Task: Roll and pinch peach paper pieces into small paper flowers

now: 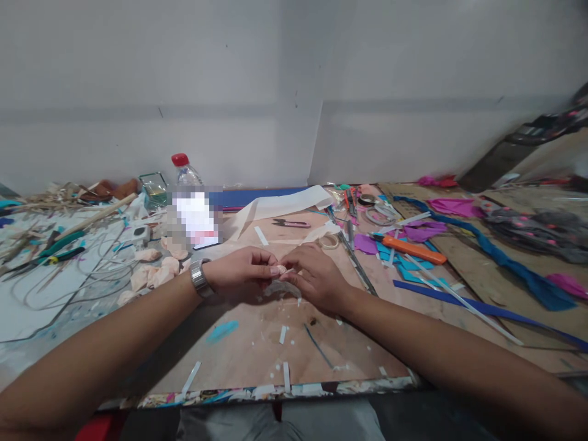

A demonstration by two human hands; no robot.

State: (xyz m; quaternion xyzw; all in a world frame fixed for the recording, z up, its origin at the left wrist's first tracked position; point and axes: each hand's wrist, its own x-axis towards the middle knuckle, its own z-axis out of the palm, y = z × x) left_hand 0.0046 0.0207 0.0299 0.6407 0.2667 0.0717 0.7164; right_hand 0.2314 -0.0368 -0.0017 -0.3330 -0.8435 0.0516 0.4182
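My left hand point(255, 269), below a metal wristwatch point(201, 278), pinches one side of a small pale pink piece point(282, 269) between thumb and fingers. From the other side my right hand point(316, 272) closes on the same piece with its fingertips. The fingers cover most of it, so its exact kind is hidden. Crumpled peach-coloured pieces point(156, 274), like paper or cloth petals, lie left of my left wrist. Beyond the hands are thread snips point(291, 223) and a roll of tape point(329, 241).
A phone point(197, 220) leans before a red-capped bottle point(181, 160). Green-handled pliers point(59, 248) and cables lie left. To the right are an orange utility knife point(413, 250), blue strips point(487, 309) and cardboard point(473, 257). White paper strips dot the wooden board point(257, 361).
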